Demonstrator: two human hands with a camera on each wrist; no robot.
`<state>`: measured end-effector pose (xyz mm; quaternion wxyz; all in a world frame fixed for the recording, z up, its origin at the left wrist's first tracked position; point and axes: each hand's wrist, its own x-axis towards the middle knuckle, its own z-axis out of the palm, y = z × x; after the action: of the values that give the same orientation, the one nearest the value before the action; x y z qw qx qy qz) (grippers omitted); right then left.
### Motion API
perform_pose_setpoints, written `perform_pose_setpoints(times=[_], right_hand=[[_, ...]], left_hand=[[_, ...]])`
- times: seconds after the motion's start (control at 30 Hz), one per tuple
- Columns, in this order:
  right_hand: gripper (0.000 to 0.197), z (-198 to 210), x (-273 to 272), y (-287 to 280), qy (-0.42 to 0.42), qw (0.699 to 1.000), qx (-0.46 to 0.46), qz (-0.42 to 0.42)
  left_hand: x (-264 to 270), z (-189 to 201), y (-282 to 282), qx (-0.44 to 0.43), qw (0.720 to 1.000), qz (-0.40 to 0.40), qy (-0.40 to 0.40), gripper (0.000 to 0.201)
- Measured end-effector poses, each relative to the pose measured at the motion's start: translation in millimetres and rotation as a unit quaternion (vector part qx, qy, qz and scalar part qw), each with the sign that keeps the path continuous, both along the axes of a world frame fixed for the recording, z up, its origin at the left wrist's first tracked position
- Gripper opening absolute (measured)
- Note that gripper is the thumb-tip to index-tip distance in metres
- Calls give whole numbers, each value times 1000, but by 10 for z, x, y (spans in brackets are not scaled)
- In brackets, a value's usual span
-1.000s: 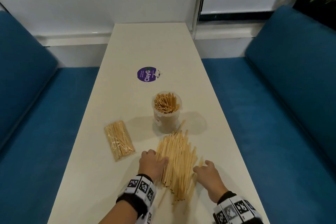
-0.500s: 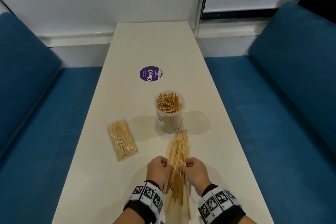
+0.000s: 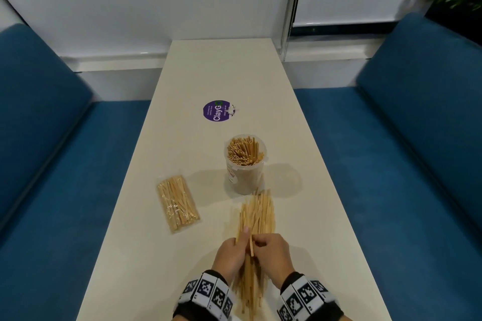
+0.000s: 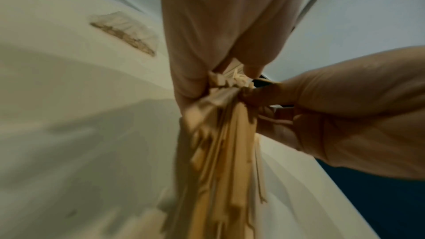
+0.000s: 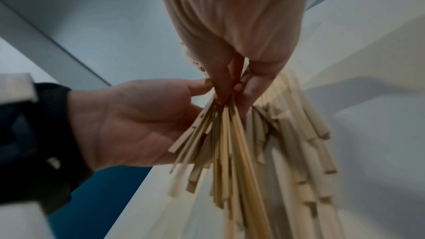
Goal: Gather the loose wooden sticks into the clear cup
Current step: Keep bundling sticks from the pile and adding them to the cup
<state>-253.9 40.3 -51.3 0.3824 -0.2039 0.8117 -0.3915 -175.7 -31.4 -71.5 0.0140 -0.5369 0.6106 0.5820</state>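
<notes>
**Scattered sticks now squeezed into one bundle**

A second ago the loose wooden sticks lay fanned wide on the table with a hand at each side; since then both hands have closed in and pressed them into one narrow bundle.

The bundle's long axis runs from the person toward the clear cup, its far ends just short of the cup's base and its near ends trailing back between the wrists. The sticks are thin, flat, pale strips with square-cut ends, uneven in length at both ends of the bundle. There are too many to count.

The left hand has its fingers curled round the bundle's near part, thumb lying along the top. The right hand pinches the same part from the other side, fingers curled against the wood; one stick stands up between the two hands. The right wrist view shows the sticks splaying out below the grip.

One cup stands upright beyond the bundle, already packed with sticks on end. To the left of the cup, nearer the person, lies one sealed clear packet of sticks, flat, apart from the bundle. Beyond the cup, one round purple sticker lies on the table. Blue benches flank the table on both sides.
</notes>
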Motion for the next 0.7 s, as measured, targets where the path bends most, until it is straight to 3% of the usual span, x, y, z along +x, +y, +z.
perform_pose_setpoints(times=[0.17, 0.3, 0.4, 0.43, 0.57, 0.7], right_hand=[[7, 31, 102, -15, 14, 1000, 1, -12], [18, 66, 145, -17, -29, 999, -11, -22], [14, 136, 161, -23, -74, 996, -30, -28], [11, 154, 168, -27, -78, 996, -39, -26], [8, 265, 179, -19, -53, 997, -60, 17], [12, 376, 145, 0, 10, 996, -81, 39]], left_hand=[[77, 51, -23, 89, 993, 72, 24, 55], [155, 70, -32, 115, 986, 106, 58, 40], [215, -29, -57, 166, 974, 132, 79, 69], [229, -121, -87, 178, 970, 137, 91, 69], [274, 117, -62, 184, 964, 113, 153, 39], [268, 246, -30, 161, 959, 110, 207, 37]])
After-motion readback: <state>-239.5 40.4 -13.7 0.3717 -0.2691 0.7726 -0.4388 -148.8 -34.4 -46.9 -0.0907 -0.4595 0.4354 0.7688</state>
